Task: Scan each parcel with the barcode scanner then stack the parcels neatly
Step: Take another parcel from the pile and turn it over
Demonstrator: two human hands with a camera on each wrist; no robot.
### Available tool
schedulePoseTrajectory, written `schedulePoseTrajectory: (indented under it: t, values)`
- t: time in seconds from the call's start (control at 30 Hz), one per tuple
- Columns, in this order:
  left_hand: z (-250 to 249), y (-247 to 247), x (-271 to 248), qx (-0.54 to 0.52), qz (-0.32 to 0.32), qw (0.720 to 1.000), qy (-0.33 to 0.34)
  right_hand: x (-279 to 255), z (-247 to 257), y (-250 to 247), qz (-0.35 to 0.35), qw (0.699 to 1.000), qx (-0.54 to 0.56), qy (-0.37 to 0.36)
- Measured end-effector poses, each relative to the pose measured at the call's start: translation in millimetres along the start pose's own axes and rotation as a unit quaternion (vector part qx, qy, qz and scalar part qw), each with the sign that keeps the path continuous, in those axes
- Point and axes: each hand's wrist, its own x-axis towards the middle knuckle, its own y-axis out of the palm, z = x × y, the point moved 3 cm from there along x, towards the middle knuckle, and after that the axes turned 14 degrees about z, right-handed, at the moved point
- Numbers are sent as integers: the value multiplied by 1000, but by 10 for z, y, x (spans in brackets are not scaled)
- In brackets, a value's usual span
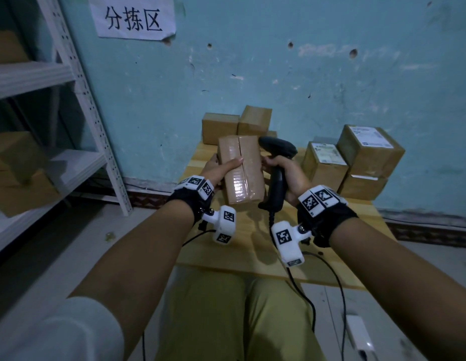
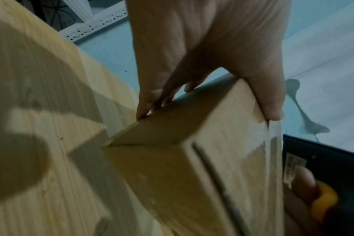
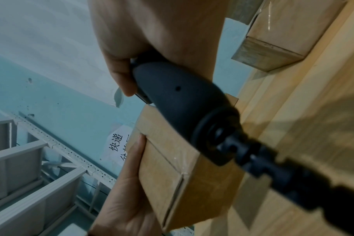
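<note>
Here our left hand (image 1: 221, 169) grips the box (image 1: 241, 169), long axis pointing away, just left of the scanner (image 1: 276, 162) gripped by our right hand (image 1: 286, 169).

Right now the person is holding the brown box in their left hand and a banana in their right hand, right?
Not quite. The left hand does hold the brown box, but the right hand grips a black barcode scanner, not a banana. The head view shows it clearly, and the right wrist view shows its dark handle and cable.
</note>
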Motion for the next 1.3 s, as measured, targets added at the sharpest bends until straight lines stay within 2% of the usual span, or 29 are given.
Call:
schedulePoseTrajectory:
  t: [0.13,0.27,0.33,0.43,0.53,0.63,0.8,0.97,1.13,1.2,1.3]
  values:
    - [52,42,-4,-11,8,1000,-4,-28,-43,-38,-8,1000,12,4]
    - [58,82,3,-21,-59,998,11,-49,-67,-16,-33,999,25,0]
    - [79,122,3,-17,-60,998,2,-67,-65,20,-36,999,1,-10]
    - [102,184,-2,66,-52,996,-34,-103,-41,62,-36,999,-30,-21]
    - [80,226,-9,196,-66,976,-72,-111,-48,79,-29,999,-34,-23]
    - [71,214,0,236,-60,966,-93,-134,-81,113,-21,998,-56,-12]
    - [119,89,-9,185,-51,977,-95,-140,-160,22,-39,999,-7,1]
    - [254,-35,-23,97,-54,991,-76,-118,-259,-131,-101,994,29,17]
    - [364,-57,-37,47,-53,996,-51,-84,-401,-191,-88,994,21,55]
    - [391,-60,-6,36,-39,997,-53,-80,-402,-193,-89,994,23,56]
    - [447,-39,19,34,17,997,-71,-86,-386,-201,-102,993,42,52]
